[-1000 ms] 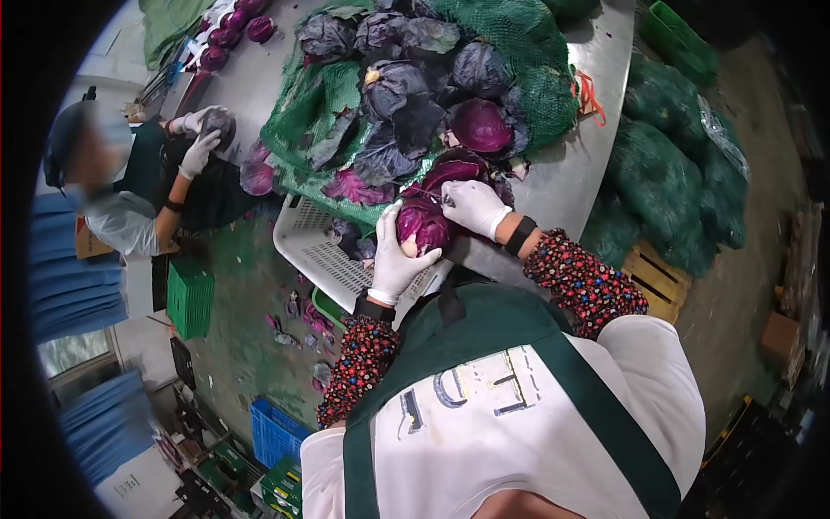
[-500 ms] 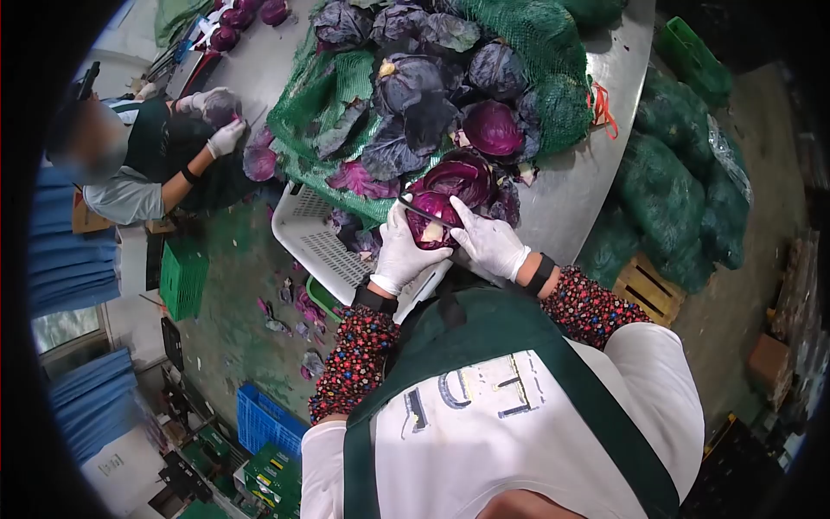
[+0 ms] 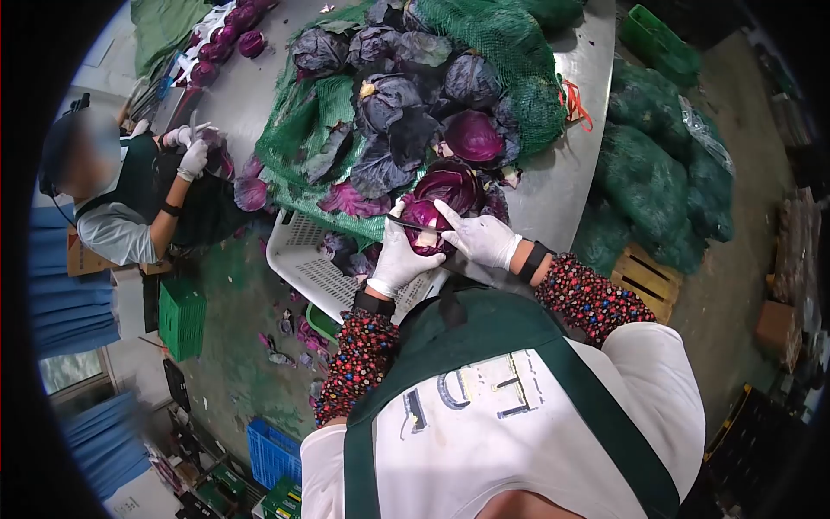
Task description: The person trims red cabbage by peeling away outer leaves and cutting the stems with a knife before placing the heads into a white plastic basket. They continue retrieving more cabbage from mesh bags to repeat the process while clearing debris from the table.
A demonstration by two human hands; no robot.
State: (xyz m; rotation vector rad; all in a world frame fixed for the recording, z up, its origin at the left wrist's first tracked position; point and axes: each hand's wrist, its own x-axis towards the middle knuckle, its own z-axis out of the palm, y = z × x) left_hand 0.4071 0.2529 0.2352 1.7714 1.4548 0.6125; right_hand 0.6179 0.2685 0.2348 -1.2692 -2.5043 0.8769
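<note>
My gloved left hand [image 3: 403,258] is wrapped round the left and lower side of a trimmed red cabbage [image 3: 422,213], whose pale cut stem end faces up. In my gloved right hand [image 3: 484,237] is a knife [image 3: 417,225], its dark blade lying across the cabbage by the stem. The right index finger stretches along the cabbage top; the knife's handle is hidden in the palm. Just beyond, a cupped purple outer leaf [image 3: 451,185] touches the pile of untrimmed red cabbages [image 3: 389,102] on green netting [image 3: 328,104].
A white perforated crate [image 3: 303,268] holding leaves stands below the metal table's [image 3: 571,173] edge. At the left a co-worker [image 3: 130,190] handles another cabbage. Filled green net sacks [image 3: 648,190] sit on a wooden pallet [image 3: 644,285] at the right. Leaf scraps litter the floor.
The view has shifted, so the table and pile appear further left. My hands keep their hold, with the knife still across the cabbage. The co-worker's hands have moved slightly.
</note>
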